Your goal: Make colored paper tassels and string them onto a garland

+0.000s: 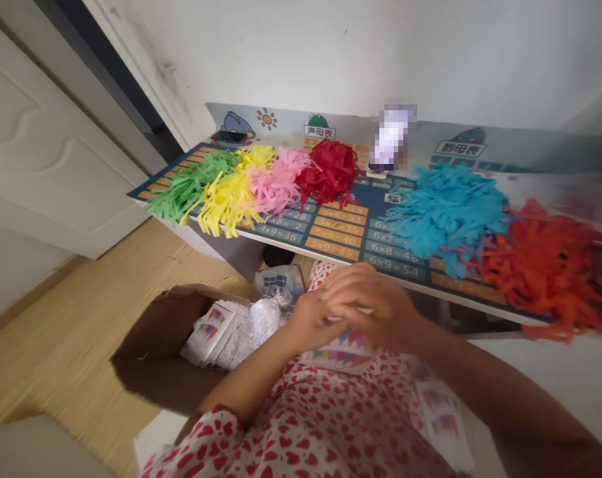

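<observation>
My left hand (pixel 310 322) and my right hand (pixel 373 299) meet over my lap, just below the table's front edge. The fingers of both are curled together, the right ones lying over the left. A small sliver of white shows between them, too little to name. Beneath the hands, a printed packet (pixel 340 355) with pictures of coloured tassels rests on my lap. On the table lie bunches of cut paper fringe: green (pixel 196 182), yellow (pixel 233 199), pink (pixel 281 179), red (pixel 329 171), blue (pixel 452 209) and orange-red (pixel 549 265).
Left of my lap stands an open cardboard box (pixel 151 352) with a stack of printed packets (pixel 216 332) and white string (pixel 265 318). A lit phone (pixel 391 139) leans at the table's back; a dark phone (pixel 229 137) lies at its far left corner. Another packet (pixel 443 418) is beside my right side.
</observation>
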### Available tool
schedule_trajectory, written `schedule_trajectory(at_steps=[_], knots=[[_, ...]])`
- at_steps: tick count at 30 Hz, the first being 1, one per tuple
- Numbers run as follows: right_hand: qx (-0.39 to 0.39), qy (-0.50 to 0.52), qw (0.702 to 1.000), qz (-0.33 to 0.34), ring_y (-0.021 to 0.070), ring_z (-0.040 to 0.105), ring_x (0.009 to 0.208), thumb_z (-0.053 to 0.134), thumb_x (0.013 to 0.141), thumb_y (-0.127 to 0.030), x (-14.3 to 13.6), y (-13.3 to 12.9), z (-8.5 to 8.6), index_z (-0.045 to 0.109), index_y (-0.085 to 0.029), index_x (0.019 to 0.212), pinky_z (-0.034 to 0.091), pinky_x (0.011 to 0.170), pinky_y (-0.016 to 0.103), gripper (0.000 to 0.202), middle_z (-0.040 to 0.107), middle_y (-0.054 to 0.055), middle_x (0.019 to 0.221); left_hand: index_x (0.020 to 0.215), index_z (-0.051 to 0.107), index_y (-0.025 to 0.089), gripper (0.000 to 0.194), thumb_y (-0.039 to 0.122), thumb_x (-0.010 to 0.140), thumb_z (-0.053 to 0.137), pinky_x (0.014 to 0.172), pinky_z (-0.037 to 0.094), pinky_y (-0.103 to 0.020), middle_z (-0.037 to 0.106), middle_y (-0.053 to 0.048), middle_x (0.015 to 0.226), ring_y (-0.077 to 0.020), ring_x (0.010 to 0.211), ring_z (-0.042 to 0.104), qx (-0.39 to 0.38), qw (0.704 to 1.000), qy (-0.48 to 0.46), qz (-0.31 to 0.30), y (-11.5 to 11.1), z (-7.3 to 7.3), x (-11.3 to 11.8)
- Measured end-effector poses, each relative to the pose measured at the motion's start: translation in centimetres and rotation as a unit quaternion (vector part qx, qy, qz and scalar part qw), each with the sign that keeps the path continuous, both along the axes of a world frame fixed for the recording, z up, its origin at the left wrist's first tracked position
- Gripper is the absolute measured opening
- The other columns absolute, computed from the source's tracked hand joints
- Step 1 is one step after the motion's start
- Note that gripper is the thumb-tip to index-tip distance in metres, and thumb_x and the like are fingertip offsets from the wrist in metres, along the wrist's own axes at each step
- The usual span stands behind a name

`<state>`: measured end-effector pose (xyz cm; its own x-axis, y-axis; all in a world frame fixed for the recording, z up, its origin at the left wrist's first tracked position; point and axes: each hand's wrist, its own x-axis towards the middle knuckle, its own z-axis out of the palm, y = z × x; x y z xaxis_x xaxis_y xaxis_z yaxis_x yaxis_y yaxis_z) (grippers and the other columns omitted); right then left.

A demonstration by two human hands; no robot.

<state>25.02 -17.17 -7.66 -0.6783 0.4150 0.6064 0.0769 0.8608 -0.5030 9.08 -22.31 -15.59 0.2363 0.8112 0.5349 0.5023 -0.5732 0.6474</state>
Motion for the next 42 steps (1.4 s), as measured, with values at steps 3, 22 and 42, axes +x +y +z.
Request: schedule_trajectory(at_steps=[3,22,42], knots=[[-0.019,0.051,0.987,-0.154,0.0176,0.071,0.086,0.06,0.091,-0.018,2.4,-0.6,-0.2,0.066,-0.023,0.087,0.053,0.079,0.034,0.009,0.075,0.001,0.089,0.088,0.076,0.017,0.01,0.025,0.085,0.072,0.072,0.06,-0.026,0.077,-0.009,0.088,-0.0166,0.08,0.074,0.012,0.996,-0.077,-0.05,0.1,0.6,-0.2],[0.079,-0.079,0.975,-0.194,0.0159,0.074,0.086,0.064,0.085,-0.012,5.4,-4.1,-4.3,0.061,-0.022,0.092,0.036,0.091,0.039,0.013,0.077,0.0,0.093,0.091,0.076,0.017,0.008,0.018,0.083,0.073,0.07,0.059,-0.024,0.077,-0.01,0.087,-0.0154,0.078,0.073,0.032,0.993,-0.094,-0.071,0.4,0.6,0.0],[0.184,-0.136,0.966,-0.121,0.0163,0.071,0.097,0.065,0.086,-0.01,6.5,-3.8,-5.2,0.065,-0.022,0.105,0.031,0.102,0.04,0.022,0.077,0.0,0.103,0.092,0.075,0.016,0.009,0.019,0.086,0.07,0.071,0.059,-0.025,0.076,-0.01,0.088,-0.0159,0.08,0.073,0.023,0.991,-0.096,-0.086,0.1,0.5,-0.1]])
